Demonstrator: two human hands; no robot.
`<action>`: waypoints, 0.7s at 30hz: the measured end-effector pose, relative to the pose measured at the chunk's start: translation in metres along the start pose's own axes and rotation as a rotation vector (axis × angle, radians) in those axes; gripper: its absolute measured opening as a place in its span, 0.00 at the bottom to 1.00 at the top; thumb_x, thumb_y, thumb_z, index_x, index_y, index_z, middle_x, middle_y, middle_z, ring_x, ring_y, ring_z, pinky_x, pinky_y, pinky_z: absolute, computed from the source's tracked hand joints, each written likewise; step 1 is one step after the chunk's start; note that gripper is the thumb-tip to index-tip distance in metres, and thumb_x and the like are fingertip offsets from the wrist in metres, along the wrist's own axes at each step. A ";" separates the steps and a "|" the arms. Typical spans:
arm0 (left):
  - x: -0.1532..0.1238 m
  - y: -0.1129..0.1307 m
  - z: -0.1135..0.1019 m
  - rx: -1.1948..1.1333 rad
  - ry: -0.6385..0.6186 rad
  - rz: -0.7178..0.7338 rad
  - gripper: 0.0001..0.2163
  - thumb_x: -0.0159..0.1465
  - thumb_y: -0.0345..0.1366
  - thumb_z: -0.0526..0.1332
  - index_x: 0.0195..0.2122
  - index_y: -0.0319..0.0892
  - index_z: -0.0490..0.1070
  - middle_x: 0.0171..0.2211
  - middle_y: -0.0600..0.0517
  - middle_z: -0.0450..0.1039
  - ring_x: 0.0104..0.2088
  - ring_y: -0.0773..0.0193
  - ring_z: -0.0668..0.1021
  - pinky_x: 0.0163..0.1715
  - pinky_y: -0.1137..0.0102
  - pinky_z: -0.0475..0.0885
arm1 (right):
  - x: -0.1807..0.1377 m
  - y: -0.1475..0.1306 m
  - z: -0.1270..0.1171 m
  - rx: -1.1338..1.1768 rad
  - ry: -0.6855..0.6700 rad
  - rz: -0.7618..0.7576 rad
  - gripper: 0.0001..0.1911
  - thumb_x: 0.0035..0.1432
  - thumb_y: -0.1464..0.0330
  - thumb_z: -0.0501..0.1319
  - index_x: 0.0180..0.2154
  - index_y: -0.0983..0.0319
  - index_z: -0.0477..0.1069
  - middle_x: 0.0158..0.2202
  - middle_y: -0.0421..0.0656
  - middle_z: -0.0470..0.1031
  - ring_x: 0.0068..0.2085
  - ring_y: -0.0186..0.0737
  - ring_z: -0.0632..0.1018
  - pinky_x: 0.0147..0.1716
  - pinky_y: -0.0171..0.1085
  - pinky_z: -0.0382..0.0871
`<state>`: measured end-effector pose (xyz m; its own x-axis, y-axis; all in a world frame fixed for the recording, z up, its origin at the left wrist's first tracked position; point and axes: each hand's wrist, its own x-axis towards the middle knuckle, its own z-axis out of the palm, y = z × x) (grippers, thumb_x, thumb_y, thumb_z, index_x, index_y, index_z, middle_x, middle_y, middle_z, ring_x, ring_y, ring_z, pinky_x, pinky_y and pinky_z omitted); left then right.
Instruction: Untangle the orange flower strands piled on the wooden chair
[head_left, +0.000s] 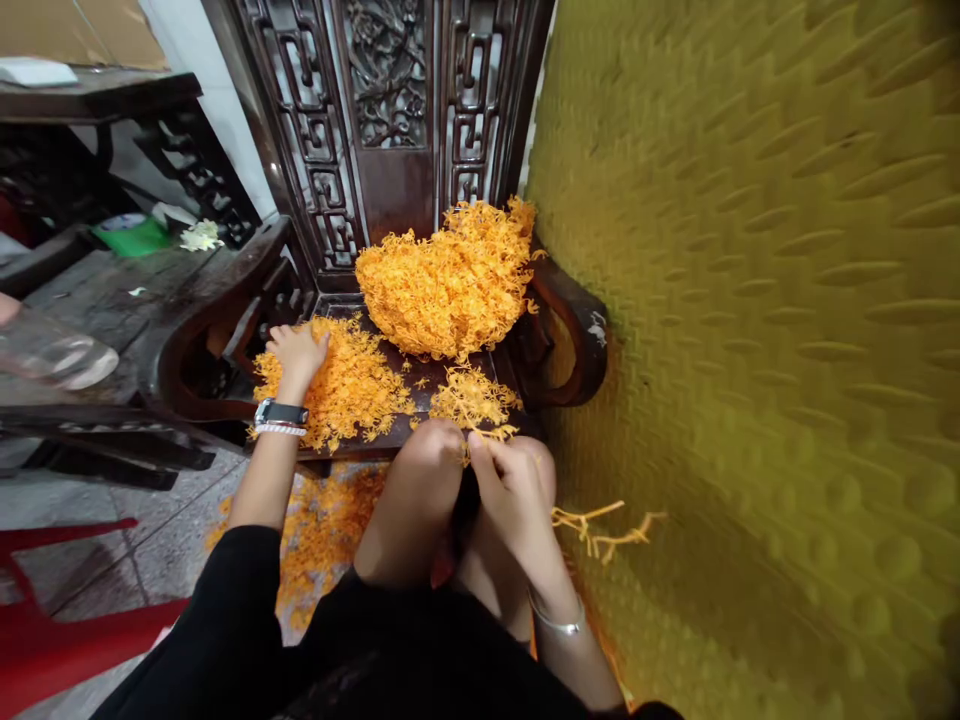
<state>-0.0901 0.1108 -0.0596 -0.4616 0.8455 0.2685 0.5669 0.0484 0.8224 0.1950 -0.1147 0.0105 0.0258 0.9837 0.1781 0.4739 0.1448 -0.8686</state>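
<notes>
Pinching an orange strand [497, 433] in the right hand [519, 490], with thumb and fingers drawn together, just over the knees [433, 445]. Facing a small orange heap [474, 395] just beyond, on the chair [589, 350]. Resting the left hand [297, 356] on the left pile [352, 390], with fingers spread wide; cannot tell of any grip beneath the palm. Looking past to the big heap [448, 290] before the carved back [394, 190].

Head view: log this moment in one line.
left hand: on left orange pile | right hand: holding orange strands | largest orange pile: on chair
</notes>
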 end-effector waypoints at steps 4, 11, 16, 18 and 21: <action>-0.016 -0.014 0.001 0.071 -0.031 0.053 0.27 0.48 0.53 0.69 0.36 0.32 0.67 0.60 0.34 0.58 0.65 0.33 0.41 0.58 0.44 0.25 | 0.015 0.001 0.017 -0.033 -0.007 -0.048 0.21 0.67 0.61 0.44 0.23 0.61 0.59 0.21 0.39 0.65 0.24 0.33 0.66 0.25 0.34 0.54; -0.089 0.111 -0.030 -0.365 -0.833 0.596 0.22 0.66 0.50 0.49 0.53 0.43 0.68 0.49 0.43 0.73 0.51 0.56 0.73 0.52 0.60 0.67 | 0.020 -0.003 0.018 -0.200 -0.124 -0.153 0.17 0.67 0.64 0.46 0.27 0.61 0.62 0.26 0.41 0.70 0.29 0.34 0.69 0.30 0.34 0.57; -0.135 0.148 -0.043 -0.263 -1.316 0.535 0.16 0.60 0.48 0.59 0.37 0.40 0.76 0.24 0.52 0.74 0.23 0.70 0.73 0.25 0.75 0.68 | 0.016 -0.013 -0.010 -0.207 -0.326 -0.260 0.16 0.65 0.66 0.51 0.24 0.61 0.62 0.25 0.40 0.70 0.29 0.34 0.69 0.31 0.35 0.56; -0.141 0.142 -0.037 -0.341 -1.307 0.339 0.18 0.60 0.48 0.59 0.24 0.37 0.73 0.16 0.55 0.67 0.16 0.75 0.65 0.17 0.77 0.60 | 0.009 -0.017 -0.013 -0.193 -0.401 -0.242 0.19 0.65 0.66 0.50 0.22 0.61 0.59 0.22 0.38 0.66 0.26 0.32 0.67 0.28 0.35 0.54; -0.144 0.131 -0.026 -0.447 -1.227 0.129 0.21 0.58 0.48 0.61 0.15 0.38 0.62 0.11 0.59 0.56 0.12 0.77 0.57 0.13 0.77 0.51 | -0.002 -0.019 -0.007 -0.169 -0.408 -0.173 0.19 0.66 0.65 0.49 0.21 0.61 0.57 0.19 0.37 0.62 0.23 0.31 0.64 0.26 0.35 0.52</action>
<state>0.0330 -0.0186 0.0219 0.6301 0.7729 -0.0753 0.1765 -0.0481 0.9831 0.1923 -0.1198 0.0303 -0.3978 0.9132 0.0882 0.5783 0.3242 -0.7487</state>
